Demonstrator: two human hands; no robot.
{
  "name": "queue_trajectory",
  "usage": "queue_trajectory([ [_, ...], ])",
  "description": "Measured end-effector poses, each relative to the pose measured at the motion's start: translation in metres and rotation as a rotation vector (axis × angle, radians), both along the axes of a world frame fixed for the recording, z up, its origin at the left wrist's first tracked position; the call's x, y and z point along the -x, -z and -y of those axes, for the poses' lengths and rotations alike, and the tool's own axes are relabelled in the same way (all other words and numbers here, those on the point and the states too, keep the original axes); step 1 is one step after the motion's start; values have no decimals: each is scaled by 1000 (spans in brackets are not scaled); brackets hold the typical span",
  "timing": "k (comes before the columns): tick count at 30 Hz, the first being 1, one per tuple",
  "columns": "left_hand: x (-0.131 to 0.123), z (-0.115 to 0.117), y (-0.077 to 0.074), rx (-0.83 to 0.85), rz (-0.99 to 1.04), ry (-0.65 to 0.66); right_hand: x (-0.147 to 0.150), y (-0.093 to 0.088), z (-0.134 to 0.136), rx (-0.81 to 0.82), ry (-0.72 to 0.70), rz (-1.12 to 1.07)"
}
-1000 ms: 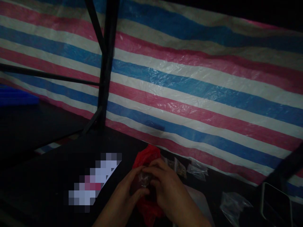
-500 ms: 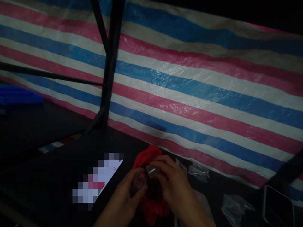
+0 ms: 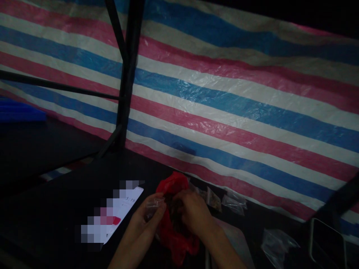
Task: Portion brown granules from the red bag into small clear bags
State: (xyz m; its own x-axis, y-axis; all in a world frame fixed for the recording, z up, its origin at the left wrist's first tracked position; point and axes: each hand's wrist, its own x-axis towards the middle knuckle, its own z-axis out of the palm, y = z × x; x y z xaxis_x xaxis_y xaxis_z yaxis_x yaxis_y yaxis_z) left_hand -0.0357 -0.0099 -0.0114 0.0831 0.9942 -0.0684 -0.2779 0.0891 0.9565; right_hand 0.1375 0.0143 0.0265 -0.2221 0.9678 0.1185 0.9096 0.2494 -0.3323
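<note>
My left hand (image 3: pixel 141 222) is closed around a small clear plastic bag (image 3: pixel 155 203), its top crinkled and shiny between thumb and fingers. Just right of it lies an open red plastic bag (image 3: pixel 179 244) holding dark loose stuff (image 3: pixel 176 213), too dim to name. Into this bag reaches my right hand (image 3: pixel 195 215), palm down, fingers curled together over the dark contents. Its fingertips are hidden, so whatever they grip does not show.
Behind the red bag lie a filled small clear bag (image 3: pixel 214 200) and flat clear bags (image 3: pixel 234 203). More clear plastic (image 3: pixel 277 244) and a dark phone (image 3: pixel 328 243) are at right. A lit phone (image 3: pixel 123 215) lies left. A pale flat object (image 3: pixel 234 239) sits under my right forearm.
My right hand has lowered into the red bag; the small translucent cup-like piece it held is out of sight. My left hand has shifted slightly left, its clear plastic turned.
</note>
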Motion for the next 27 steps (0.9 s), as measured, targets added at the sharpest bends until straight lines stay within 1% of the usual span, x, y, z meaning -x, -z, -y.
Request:
queue_trajectory([
  [2,1,-1,4,60,77,-12,1,2,1,16,-7,-51],
  [4,2,-3,11,84,158,-16,1,4,2,35,-5,-126],
  [6,3,-6,18,78,205,-11,0,7,2,64,-3,-217],
  [8,5,-8,21,53,204,4,0,11,4,94,5,-311],
  [12,7,-7,18,-49,40,-21,-1,14,9,140,24,-475],
  [15,6,-5,14,-129,-74,-7,-3,10,14,141,44,-573],
  [17,4,-5,16,-161,-115,27,-6,6,17,127,56,-616],
  [21,-1,-6,27,-212,-205,55,-10,-2,27,92,37,-689],
  [24,-4,-7,33,-246,-226,60,-5,-5,35,8,26,-663],
  [27,-6,-5,35,-282,-257,63,5,-8,40,-119,-40,-547],
])
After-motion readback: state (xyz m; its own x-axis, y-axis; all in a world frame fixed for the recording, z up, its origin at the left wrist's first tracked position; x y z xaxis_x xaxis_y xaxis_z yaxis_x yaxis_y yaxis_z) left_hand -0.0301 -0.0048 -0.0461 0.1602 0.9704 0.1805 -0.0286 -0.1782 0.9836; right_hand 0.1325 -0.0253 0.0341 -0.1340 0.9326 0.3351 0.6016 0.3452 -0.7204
